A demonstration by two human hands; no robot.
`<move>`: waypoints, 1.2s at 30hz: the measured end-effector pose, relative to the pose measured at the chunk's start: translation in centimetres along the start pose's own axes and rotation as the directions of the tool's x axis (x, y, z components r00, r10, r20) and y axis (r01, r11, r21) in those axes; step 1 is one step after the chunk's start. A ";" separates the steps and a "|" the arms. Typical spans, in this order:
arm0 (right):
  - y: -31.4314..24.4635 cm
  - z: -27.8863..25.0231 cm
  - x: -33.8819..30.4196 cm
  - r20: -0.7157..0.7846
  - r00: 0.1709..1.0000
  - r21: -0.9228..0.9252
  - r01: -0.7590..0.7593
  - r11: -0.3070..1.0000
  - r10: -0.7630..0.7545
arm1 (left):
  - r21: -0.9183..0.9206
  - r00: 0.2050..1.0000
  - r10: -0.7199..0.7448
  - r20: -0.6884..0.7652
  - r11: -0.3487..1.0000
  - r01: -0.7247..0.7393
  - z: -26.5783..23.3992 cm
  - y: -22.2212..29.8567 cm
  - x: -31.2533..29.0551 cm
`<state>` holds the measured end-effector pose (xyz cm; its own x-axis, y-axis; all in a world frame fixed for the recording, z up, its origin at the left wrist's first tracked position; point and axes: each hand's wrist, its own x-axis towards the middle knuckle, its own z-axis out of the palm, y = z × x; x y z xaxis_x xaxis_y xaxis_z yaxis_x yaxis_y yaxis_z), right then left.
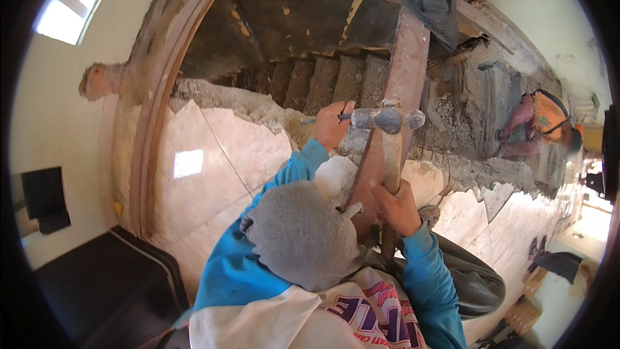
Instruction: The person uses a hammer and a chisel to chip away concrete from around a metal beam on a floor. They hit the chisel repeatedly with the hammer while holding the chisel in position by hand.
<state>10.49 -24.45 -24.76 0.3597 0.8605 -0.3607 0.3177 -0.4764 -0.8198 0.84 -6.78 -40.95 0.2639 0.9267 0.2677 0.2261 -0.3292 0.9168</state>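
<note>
My left hand (pixel 332 126) is closed around a thin dark metal chisel (pixel 345 116), which lies roughly level with its tip toward the left. In my right hand (pixel 397 207) is the pale wooden handle of a sledgehammer (pixel 391 158). The rounded grey hammer head sits right beside the chisel's right end; I cannot tell whether they touch. Under the hammer runs a reddish-brown beam (pixel 410 45). Left of it, the chisel tip is near the rough broken edge (pixel 296 130) of a pale slab.
Dark step-like blocks (pixel 323 81) lie in the recess beyond. A person in an orange vest (pixel 549 116) bends over at the right; another person's dark trousers (pixel 429 10) show at the top. A grey cap (pixel 303 232) fills the lower middle. A black panel (pixel 103 291) stands lower left.
</note>
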 end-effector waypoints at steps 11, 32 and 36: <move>-11.9 -10.8 -3.0 -0.568 0.597 0.453 0.802 0.391 -0.566 | -0.009 0.998 -0.037 0.040 0.999 0.038 -0.6 0.8 -0.3; -0.4 -3.0 -1.8 -0.590 0.724 0.525 0.680 0.512 -0.357 | -0.012 0.997 -0.060 0.052 0.998 0.061 -0.3 1.5 -0.5; 1.2 0.1 -0.5 0.090 0.973 0.154 -0.224 0.962 0.212 | -0.003 0.998 -0.045 0.034 0.999 0.045 -0.9 0.1 -1.3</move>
<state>10.58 -25.44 -25.63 0.3388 0.7527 -0.5645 0.0901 -0.6232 -0.7768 -0.30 -7.84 -40.93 0.2852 0.9338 0.2160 0.2353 -0.2867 0.9287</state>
